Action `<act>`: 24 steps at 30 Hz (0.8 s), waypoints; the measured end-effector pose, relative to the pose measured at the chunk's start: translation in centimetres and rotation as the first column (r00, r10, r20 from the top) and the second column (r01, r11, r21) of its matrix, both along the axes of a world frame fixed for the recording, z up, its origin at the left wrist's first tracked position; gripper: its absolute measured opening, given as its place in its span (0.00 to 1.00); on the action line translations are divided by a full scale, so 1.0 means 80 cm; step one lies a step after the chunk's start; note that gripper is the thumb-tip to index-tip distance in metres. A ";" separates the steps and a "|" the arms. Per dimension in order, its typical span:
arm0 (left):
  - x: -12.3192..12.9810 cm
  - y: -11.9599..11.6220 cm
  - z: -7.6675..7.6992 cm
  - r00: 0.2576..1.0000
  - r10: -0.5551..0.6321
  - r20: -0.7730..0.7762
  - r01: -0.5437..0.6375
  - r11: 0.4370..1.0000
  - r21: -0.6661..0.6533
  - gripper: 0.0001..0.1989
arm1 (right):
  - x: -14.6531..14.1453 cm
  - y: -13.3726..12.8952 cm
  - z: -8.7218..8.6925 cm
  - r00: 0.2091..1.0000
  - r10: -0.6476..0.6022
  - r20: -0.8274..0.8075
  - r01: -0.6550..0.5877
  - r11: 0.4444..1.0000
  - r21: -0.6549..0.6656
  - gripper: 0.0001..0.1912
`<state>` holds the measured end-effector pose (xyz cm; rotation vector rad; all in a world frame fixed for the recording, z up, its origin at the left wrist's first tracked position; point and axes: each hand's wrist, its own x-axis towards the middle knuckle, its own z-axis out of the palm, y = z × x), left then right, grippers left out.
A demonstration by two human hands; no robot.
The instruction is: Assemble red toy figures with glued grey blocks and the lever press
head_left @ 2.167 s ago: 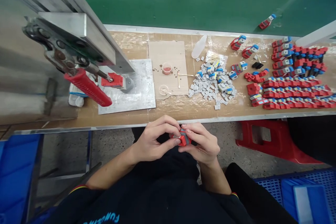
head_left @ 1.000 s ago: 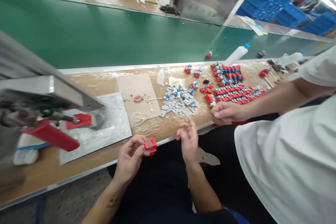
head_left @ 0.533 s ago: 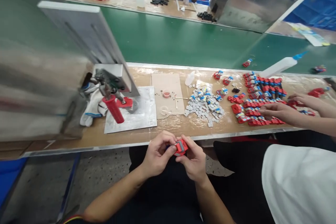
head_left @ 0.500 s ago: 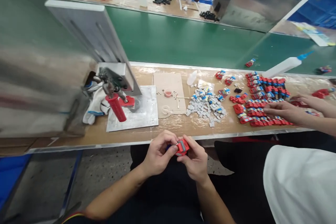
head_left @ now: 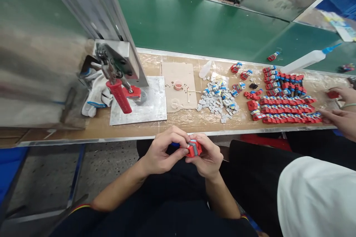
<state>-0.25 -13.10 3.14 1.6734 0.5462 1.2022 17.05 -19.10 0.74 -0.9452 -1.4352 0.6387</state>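
Note:
A small red and grey toy part (head_left: 194, 149) is held between both hands, just in front of the table edge. My left hand (head_left: 166, 150) grips its left side with thumb and fingers. On its right side my right hand (head_left: 207, 154) pinches it. Something blue shows beside my left fingers, mostly hidden. Beyond the hands lie a heap of small grey pieces (head_left: 215, 103), a cardboard sheet (head_left: 178, 70) with a small cup of red material (head_left: 178, 85), and a cotton swab.
A press with a red handle (head_left: 119, 96) stands over a metal plate (head_left: 139, 116) at the left, beside white gloves (head_left: 98, 90). Rows of red and blue toy parts (head_left: 289, 109) lie at the right, near a co-worker's hands (head_left: 340, 118) and a white bottle (head_left: 306, 61).
The view has tipped downward, so the table sits higher. The held part has turned slightly in my hands. The co-worker's hands have moved right, off the rows of parts.

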 end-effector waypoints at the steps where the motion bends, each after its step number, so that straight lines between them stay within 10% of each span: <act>1: -0.001 0.001 0.002 1.000 -0.010 -0.027 0.010 1.000 -0.021 0.06 | 0.001 -0.001 -0.001 1.000 0.000 0.003 0.000 1.000 -0.003 0.30; 24: 0.001 0.021 -0.021 0.997 0.038 -0.060 -0.054 0.957 -0.286 0.07 | 0.011 0.011 -0.034 0.984 -0.012 0.180 0.041 0.986 -0.162 0.34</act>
